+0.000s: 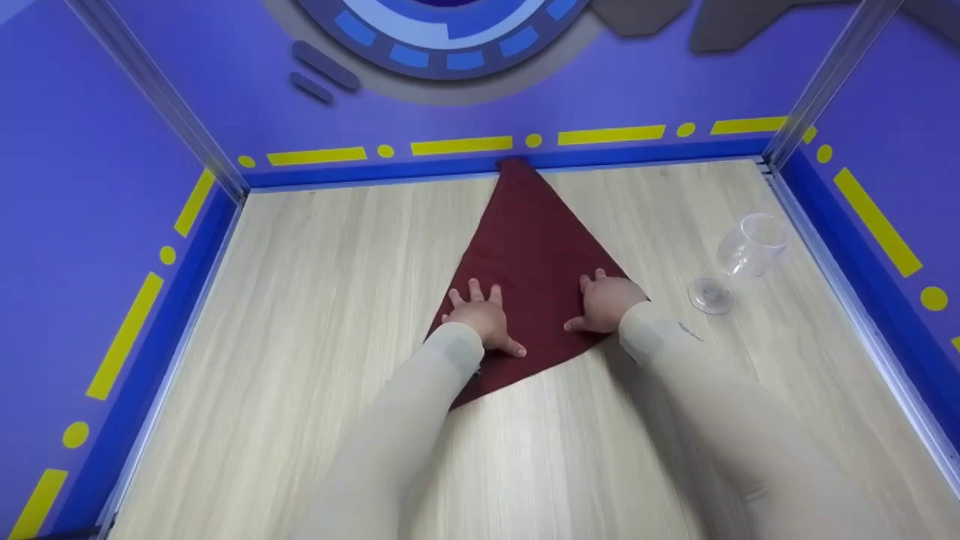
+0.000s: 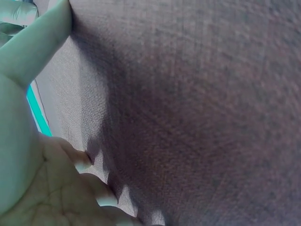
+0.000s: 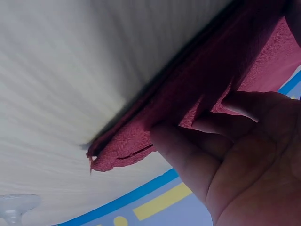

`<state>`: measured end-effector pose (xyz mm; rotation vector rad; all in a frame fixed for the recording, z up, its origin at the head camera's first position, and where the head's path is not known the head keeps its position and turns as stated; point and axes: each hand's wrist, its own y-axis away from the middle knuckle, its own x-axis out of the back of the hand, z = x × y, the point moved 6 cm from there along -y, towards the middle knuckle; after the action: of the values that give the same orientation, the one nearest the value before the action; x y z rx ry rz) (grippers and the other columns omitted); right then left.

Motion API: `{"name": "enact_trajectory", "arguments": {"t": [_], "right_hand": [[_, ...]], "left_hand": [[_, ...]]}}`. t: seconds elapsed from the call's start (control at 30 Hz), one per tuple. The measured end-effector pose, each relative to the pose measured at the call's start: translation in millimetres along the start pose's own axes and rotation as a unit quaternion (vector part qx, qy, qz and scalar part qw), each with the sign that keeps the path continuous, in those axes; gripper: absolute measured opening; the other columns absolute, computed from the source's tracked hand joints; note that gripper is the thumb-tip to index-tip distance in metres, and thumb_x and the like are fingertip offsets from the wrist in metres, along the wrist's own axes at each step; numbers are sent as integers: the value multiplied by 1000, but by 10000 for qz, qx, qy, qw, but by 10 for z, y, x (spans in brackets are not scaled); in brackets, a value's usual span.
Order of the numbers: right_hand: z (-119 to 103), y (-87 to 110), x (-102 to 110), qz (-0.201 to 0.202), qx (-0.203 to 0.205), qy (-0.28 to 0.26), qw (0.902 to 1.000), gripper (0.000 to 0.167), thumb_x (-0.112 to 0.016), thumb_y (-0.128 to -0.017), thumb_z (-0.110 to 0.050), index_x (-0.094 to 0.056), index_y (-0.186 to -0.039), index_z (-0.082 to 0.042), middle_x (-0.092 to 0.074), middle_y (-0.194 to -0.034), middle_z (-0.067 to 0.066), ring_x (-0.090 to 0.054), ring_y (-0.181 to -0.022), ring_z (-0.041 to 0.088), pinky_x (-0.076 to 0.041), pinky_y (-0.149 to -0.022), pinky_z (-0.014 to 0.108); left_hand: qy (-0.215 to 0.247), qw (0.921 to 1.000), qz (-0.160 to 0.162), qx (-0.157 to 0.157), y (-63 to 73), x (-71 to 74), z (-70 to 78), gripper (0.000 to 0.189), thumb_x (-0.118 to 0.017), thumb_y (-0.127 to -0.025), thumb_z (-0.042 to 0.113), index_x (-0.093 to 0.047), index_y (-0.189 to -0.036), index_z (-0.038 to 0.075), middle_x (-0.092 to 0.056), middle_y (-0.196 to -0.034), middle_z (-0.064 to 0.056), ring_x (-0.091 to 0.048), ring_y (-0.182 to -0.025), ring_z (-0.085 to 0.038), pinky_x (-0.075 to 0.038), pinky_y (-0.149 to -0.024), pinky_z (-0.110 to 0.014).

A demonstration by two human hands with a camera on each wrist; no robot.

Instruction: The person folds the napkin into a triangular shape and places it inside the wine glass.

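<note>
A dark red cloth (image 1: 525,247), folded into a tapering shape, lies on the table with its narrow tip at the back wall. My left hand (image 1: 480,322) rests on its left part with fingers spread. In the left wrist view the fingertips and thumb touch the cloth's woven surface (image 2: 202,103). Over the right part of the cloth, my right hand (image 1: 609,301) presses with its fingers extended. The right wrist view shows these fingertips on the cloth near a folded, layered corner (image 3: 120,146). Nothing is pinched in either hand.
A clear stemmed glass (image 1: 750,247) stands on the wooden table (image 1: 330,300) to the right of the cloth. Blue panels (image 1: 465,120) with yellow markings wall the table at the back and both sides. Metal strips (image 1: 855,322) run along its edges.
</note>
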<state>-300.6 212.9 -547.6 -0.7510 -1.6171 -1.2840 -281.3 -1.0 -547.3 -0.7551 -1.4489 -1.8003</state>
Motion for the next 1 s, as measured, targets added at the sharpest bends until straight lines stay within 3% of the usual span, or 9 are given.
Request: {"name": "enact_trajectory", "arguments": {"t": [0.43,0.57,0.67,0.77,0.87,0.9,1.0], "right_hand": [[-98,100,18,234,94,386,9989,97,-63,-97,-66,-46,-151,13,-54,-148,37,-53,-142,46,-53,-106,57],[-86,101,74,435,150,295,9985,79,-68,-95,-61,-66,-129,10,-73,-121,29,-71,-115,41,-59,-95,56],[-37,68,132,635,118,72,9979,60,-74,-93,-57,-73,-105,2,-76,-102,21,-74,-92,34,-61,-84,55],[14,11,140,620,231,-128,9977,64,-76,-93,-51,-70,-124,5,-70,-129,26,-70,-116,39,-57,-99,54],[49,-34,89,411,414,-249,9980,83,-75,-95,-48,-49,-153,5,-44,-159,32,-48,-145,49,-46,-116,56],[54,-39,71,316,461,-314,9979,88,-74,-96,-48,-40,-158,4,-34,-164,32,-40,-149,52,-41,-119,56],[67,-38,40,181,475,-399,9979,90,-73,-97,-48,-36,-160,4,-31,-166,32,-38,-149,55,-40,-120,57]], "left_hand": [[-236,9994,-71,-244,-9,24,-85,131,-85,-77,65,-3,-171,25,14,-177,-13,8,-161,-51,-27,-125,-67],[-317,9988,-52,-367,-6,36,-102,131,-86,-78,65,-4,-171,24,13,-177,-14,6,-161,-51,-27,-124,-68],[-352,9984,4,-445,-5,43,-117,130,-86,-78,64,-6,-171,24,11,-178,-14,4,-161,-51,-27,-124,-68],[-384,9981,24,-471,-8,47,-131,129,-86,-78,64,-6,-171,24,10,-178,-14,4,-162,-51,-28,-124,-68],[-364,9983,-5,-464,-7,45,-140,129,-86,-78,64,-5,-171,25,11,-178,-13,5,-162,-50,-27,-124,-67],[-366,9983,-22,-463,-8,44,-143,130,-86,-78,64,-5,-171,25,11,-178,-13,5,-162,-50,-27,-124,-67],[-343,9983,-45,-467,-6,45,-152,130,-86,-78,63,-4,-171,25,12,-178,-12,6,-162,-50,-26,-125,-67]]}}
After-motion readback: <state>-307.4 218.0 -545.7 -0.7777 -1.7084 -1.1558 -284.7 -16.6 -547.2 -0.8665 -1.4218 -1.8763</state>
